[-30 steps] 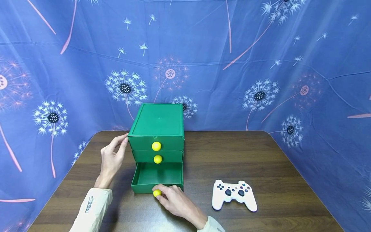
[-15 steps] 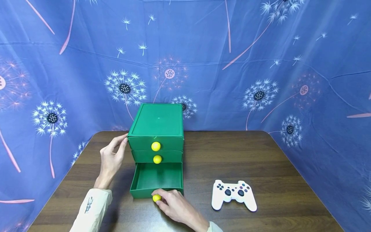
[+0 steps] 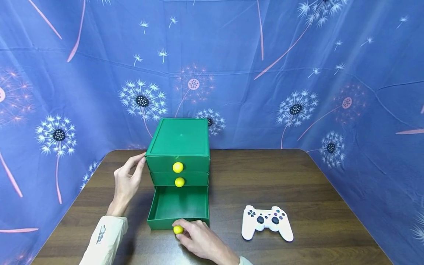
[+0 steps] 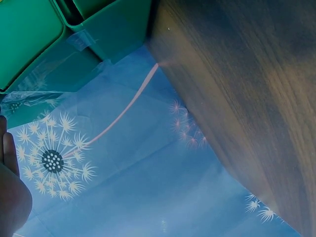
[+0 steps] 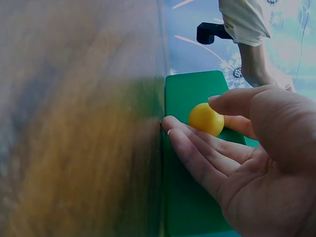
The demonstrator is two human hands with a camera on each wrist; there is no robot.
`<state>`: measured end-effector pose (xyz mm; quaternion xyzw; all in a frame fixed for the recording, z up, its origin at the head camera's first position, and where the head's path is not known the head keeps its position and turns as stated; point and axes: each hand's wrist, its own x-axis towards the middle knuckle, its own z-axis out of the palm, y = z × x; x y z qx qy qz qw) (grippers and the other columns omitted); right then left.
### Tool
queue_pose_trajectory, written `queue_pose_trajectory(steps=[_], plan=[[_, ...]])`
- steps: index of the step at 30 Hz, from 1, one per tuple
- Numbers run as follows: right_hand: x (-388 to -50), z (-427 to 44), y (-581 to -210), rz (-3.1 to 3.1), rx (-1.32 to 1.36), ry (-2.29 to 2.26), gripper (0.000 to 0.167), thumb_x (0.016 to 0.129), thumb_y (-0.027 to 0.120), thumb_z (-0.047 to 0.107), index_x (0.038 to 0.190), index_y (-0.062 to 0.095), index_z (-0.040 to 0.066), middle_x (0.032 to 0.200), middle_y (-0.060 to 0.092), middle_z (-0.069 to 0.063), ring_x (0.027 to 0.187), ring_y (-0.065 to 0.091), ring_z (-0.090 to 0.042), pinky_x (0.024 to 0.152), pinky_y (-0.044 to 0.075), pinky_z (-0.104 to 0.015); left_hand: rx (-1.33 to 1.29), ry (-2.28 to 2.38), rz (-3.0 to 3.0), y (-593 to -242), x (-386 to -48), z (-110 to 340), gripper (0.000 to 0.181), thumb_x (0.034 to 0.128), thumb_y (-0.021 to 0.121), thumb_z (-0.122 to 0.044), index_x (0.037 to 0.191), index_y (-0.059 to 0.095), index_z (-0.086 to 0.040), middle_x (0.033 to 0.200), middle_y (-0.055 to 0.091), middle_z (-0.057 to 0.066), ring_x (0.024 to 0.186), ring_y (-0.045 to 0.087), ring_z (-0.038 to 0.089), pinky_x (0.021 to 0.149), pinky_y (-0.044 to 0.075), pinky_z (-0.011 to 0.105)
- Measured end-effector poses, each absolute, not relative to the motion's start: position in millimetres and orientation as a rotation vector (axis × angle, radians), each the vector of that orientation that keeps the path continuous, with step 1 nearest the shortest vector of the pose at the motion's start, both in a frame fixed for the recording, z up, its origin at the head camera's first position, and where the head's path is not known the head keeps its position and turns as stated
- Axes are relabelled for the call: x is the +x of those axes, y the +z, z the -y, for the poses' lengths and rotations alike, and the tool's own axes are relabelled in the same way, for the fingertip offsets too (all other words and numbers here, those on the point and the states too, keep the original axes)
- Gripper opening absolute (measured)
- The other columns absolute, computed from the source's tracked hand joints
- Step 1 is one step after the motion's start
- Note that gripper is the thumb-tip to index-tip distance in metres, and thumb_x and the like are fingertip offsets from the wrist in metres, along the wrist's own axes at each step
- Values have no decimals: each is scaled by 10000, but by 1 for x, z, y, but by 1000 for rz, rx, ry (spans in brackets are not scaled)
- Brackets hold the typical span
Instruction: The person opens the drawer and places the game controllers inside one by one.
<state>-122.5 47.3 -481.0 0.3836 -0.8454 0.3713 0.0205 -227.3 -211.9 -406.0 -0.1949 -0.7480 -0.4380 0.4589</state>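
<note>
A green cabinet (image 3: 180,138) with three drawers and round yellow knobs stands on the wooden table. Its bottom drawer (image 3: 180,204) is pulled out, showing a bare inside, while the top and middle drawers are in. At the cabinet's upper left front corner, my left hand (image 3: 127,180) touches the edge with fingertips and thumb, the fingers fairly straight. My right hand (image 3: 202,239) pinches the bottom drawer's yellow knob (image 3: 178,229) between thumb and fingers. In the right wrist view that knob (image 5: 205,118) sits against the green drawer front (image 5: 195,89), with other fingers extended below it.
A white game controller (image 3: 267,222) lies on the table (image 3: 258,176) to the right of the cabinet. Behind the table hangs a blue cloth (image 3: 232,48) printed with dandelions. Clear tape (image 4: 81,40) shows on the cabinet's side in the left wrist view.
The bottom drawer has slid farther out toward me, with my right hand moving along on its knob. My left hand has stayed at the cabinet's corner.
</note>
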Motion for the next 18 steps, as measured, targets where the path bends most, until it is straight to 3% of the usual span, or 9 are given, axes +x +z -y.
queue_pose_trajectory(steps=[18], plan=[[-113,-48,-477,2659,1219,1247,218,1008,666,129,1224,678,147,863,593,194,734,512,118,648,452,-72,-463,-1045,1805,-399,-223,204,255,859,685,220,1070,744,89,989,758,222,937,625,-83,831,467,99]])
